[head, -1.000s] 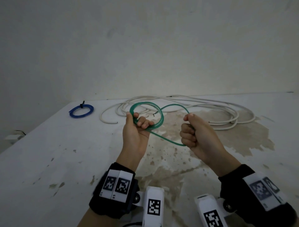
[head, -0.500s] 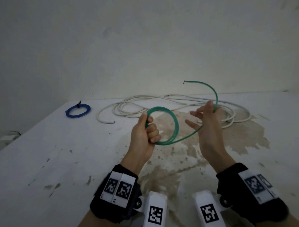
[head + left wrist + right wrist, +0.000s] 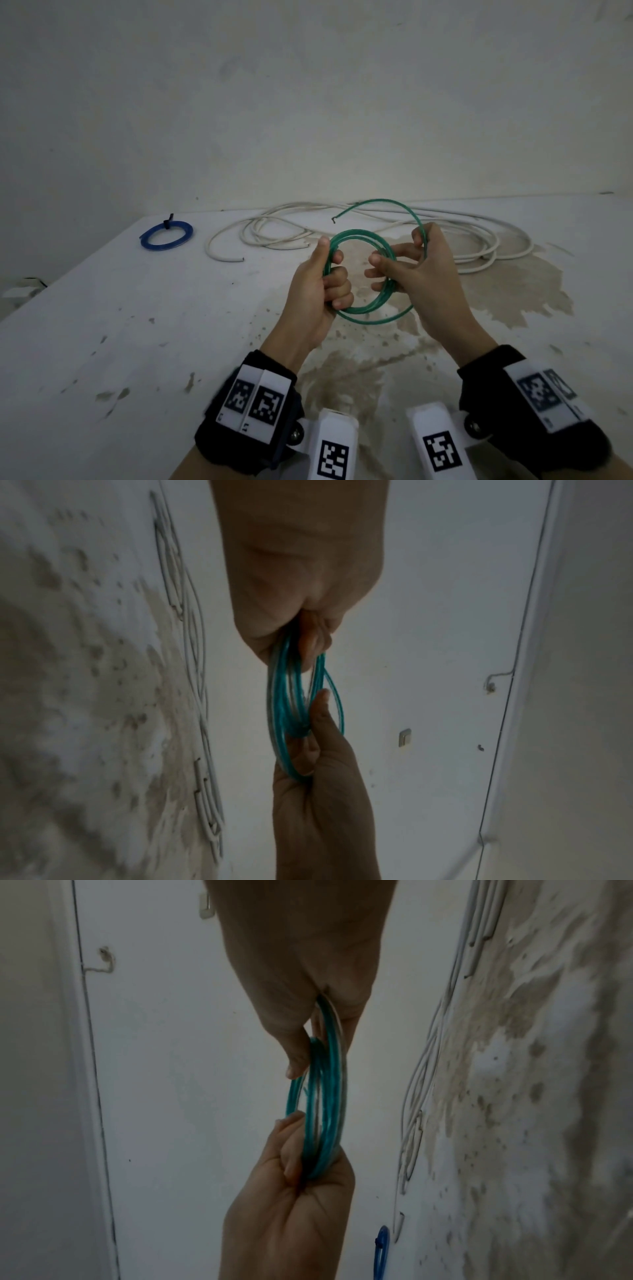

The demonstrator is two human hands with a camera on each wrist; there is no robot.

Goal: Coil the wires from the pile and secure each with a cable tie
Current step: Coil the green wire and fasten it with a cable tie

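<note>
A green wire (image 3: pixel 359 233) is wound into a small coil of several turns, held up over the table. My left hand (image 3: pixel 329 274) grips the coil's left side in a fist. My right hand (image 3: pixel 404 260) is at the coil's right side, thumb and forefinger pinching the outer strand while the other fingers reach through the ring. The free tail arcs over the top and ends at a bare tip (image 3: pixel 334 219). In the wrist views the green wire (image 3: pixel 281 702) (image 3: pixel 325 1096) runs edge-on between both hands.
A loose pile of white cable (image 3: pixel 445 222) sprawls across the far side of the stained white table (image 3: pixel 137 342). A blue wire coil (image 3: pixel 166 234), bound with a black tie, lies at the far left, also in the right wrist view (image 3: pixel 383 1240). A wall stands behind.
My right hand has swept the green tail round and come in against the coil, adding a turn. The tail tip dropped from high on the right to just above the coil.
</note>
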